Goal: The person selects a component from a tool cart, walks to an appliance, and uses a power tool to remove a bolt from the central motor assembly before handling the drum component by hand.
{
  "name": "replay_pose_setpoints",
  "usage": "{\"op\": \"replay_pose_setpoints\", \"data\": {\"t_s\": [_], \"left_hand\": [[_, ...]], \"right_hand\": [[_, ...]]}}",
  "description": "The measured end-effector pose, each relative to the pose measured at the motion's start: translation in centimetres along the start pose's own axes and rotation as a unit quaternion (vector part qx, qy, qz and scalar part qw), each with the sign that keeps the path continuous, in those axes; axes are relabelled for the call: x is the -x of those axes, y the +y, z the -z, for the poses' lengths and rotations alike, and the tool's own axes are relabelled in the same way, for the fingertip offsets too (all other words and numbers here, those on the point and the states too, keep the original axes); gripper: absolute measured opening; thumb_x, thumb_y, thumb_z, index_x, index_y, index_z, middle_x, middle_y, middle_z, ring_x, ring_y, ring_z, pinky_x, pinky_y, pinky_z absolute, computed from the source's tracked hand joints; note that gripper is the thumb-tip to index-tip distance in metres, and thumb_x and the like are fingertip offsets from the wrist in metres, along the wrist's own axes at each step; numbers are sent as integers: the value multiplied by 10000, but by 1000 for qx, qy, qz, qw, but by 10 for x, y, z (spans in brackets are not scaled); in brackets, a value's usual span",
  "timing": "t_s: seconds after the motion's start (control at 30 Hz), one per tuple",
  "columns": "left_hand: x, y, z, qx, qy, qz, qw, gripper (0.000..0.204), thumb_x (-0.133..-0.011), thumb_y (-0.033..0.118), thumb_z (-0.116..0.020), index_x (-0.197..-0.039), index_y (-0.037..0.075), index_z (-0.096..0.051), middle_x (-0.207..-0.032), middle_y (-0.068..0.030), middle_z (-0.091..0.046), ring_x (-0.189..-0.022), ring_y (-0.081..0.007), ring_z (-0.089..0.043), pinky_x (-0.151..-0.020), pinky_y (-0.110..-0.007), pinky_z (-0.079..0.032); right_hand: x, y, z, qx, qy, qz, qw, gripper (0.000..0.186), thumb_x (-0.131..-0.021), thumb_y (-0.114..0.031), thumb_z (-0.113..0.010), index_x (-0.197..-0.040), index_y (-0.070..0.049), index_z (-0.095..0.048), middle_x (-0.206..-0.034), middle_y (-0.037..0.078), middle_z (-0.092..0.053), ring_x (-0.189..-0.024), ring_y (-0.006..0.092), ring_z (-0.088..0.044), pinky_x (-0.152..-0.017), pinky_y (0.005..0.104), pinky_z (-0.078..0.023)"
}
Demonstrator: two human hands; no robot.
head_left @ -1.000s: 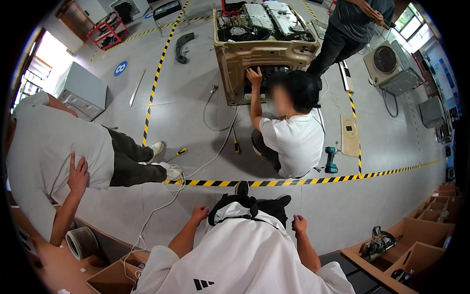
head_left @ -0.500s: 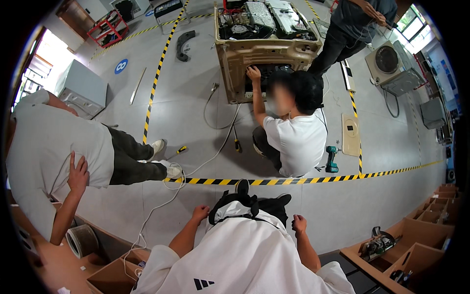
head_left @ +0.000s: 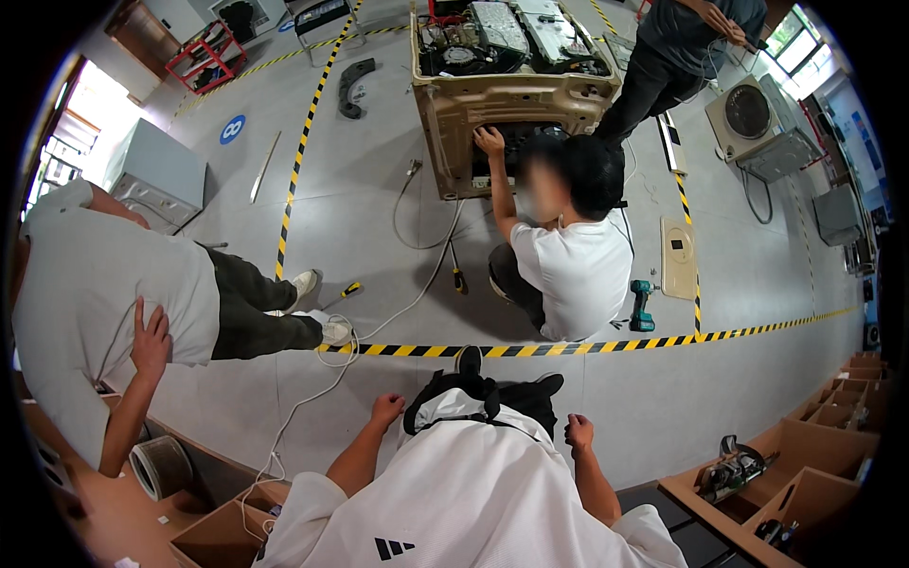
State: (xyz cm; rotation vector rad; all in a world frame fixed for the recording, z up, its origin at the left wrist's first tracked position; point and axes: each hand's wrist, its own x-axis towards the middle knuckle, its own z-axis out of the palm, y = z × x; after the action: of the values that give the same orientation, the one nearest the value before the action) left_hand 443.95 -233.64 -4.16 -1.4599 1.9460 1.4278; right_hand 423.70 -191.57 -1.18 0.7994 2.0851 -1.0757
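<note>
My left hand (head_left: 387, 409) hangs low beside my left hip, fingers loosely curled with nothing seen in them. My right hand (head_left: 579, 432) hangs at my right side, closed in a loose fist, also holding nothing that I can see. Neither touches any object. Beyond my feet, a crouching co-worker (head_left: 582, 256) in a white shirt reaches a hand (head_left: 489, 141) to the opening in the front of a gold-coloured, partly dismantled appliance (head_left: 516, 95). Its top is off, showing inner parts.
A teal power drill (head_left: 643, 305) and two screwdrivers, one yellow and black (head_left: 351, 289), lie on the floor. A white cord (head_left: 312, 398) trails past a bystander (head_left: 123, 275) at left. Another person (head_left: 677, 57) stands behind the appliance. Wooden bins (head_left: 786, 454) stand at lower right.
The view has shifted very slightly. My hands and the crouching co-worker stay practically where they were.
</note>
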Motion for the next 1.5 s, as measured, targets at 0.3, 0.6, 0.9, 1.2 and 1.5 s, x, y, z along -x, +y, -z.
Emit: {"op": "replay_pose_setpoints", "data": {"t_s": [0.3,0.6,0.9,1.2,1.5], "left_hand": [[3,7,-2,21,2,39,999,256,-775,215,-605,-925,15,-661,-781,-77,-649,-707,-145,-591,-654,-293,-457],[-4,2,-2,5,9,28,1000,272,-763,266,-583,-881,32,-657,-732,-68,-650,-621,-152,-629,-621,-283,-481],[2,10,-3,14,-1,21,1000,268,-764,243,-582,-891,18,-651,-727,-76,-645,-617,-149,-627,-601,-281,-476],[4,10,-4,24,3,10,1000,242,-765,225,-574,-852,11,-646,-686,-78,-629,-579,-151,-606,-576,-288,-473],[-11,-12,-9,-32,-12,-21,999,251,-766,268,-569,-788,27,-638,-676,-108,-615,-577,-206,-584,-569,-337,-455]], "right_hand": [[-5,4,-2,-17,-14,0,1000,287,-826,-238,-541,-980,-3,-599,-628,63,-571,-463,121,-512,-396,255,-409],[0,-2,2,3,-8,5,1000,254,-841,-231,-522,-961,-16,-584,-611,45,-529,-466,119,-481,-388,248,-372],[-3,0,5,-10,-3,1,1000,277,-827,-230,-536,-967,0,-602,-617,63,-570,-463,120,-513,-390,257,-401],[0,1,3,-15,-4,-2,1000,281,-827,-231,-541,-977,0,-599,-620,62,-567,-465,118,-509,-388,254,-396],[-17,31,0,7,11,51,999,226,-828,-248,-544,-750,-42,-593,-548,53,-539,-449,140,-511,-397,286,-416]]}}
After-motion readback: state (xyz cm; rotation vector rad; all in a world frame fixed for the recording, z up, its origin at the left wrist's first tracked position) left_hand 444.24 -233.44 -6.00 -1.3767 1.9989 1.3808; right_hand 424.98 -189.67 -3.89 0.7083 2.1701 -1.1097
